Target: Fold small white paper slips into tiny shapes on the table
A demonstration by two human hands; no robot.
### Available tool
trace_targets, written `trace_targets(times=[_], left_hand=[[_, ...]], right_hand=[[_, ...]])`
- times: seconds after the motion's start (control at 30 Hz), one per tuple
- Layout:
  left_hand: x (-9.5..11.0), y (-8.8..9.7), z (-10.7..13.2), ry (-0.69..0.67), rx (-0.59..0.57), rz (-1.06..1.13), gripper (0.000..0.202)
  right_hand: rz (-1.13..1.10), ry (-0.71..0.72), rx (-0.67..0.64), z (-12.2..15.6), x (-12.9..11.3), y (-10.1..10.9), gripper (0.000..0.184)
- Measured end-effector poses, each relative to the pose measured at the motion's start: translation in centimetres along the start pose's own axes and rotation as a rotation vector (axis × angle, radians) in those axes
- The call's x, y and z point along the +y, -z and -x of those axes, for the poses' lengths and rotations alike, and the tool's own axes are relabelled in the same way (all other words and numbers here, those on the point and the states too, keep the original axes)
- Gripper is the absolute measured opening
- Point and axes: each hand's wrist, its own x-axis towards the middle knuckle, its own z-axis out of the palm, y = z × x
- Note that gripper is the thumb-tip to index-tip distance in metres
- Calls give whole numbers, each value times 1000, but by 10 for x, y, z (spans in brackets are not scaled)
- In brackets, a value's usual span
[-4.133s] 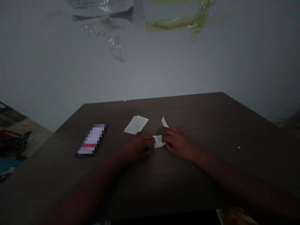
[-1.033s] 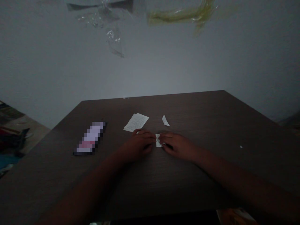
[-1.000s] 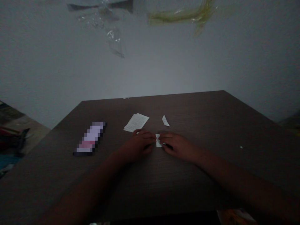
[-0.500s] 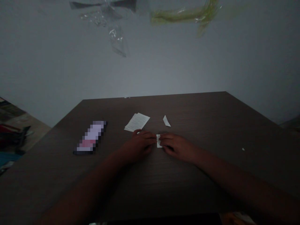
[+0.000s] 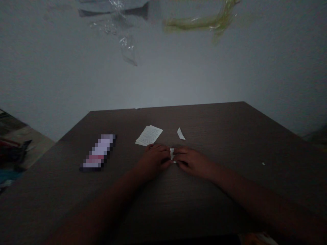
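Left hand: the left hand (image 5: 153, 160) rests on the worktop (image 5: 219, 126), fingers curled, tips closed on the left edge of the small paper piece (image 5: 172, 153).
Right hand: the right hand (image 5: 192, 161) mirrors it, fingertips closed on the right edge.
Small paper piece: white, mostly hidden, it lies near the middle of the worktop; only a narrow strip shows between the two sets of fingertips.
Why held so: pinched from both sides and pressed down, it likely stays pinned flat.
Paper sheets (image 5: 149, 135): a thin white stack just beyond the left hand, towards the far edge and not touching it.
Paper scrap (image 5: 181, 133): a small sliver beyond the right hand, apart from it.
Blurred oblong object (image 5: 98, 152): well to the left, towards the left edge.
Wall (image 5: 178, 81): pale, behind the far edge, with clear plastic remnants (image 5: 127, 51) stuck high up.
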Motion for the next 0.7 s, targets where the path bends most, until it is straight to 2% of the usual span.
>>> trace_targets(times=[0.23,0.5,0.7], left_hand=[[-2,-2,-2,10,16,2,22],[-6,-3,-2,4,23,8,32],[-5,1,-1,-9,0,11,26]], right_hand=[[-25,-6,8,2,1,0,32],[-25,-16,10,0,1,-1,27],[-25,-32,0,0,-2,0,26]])
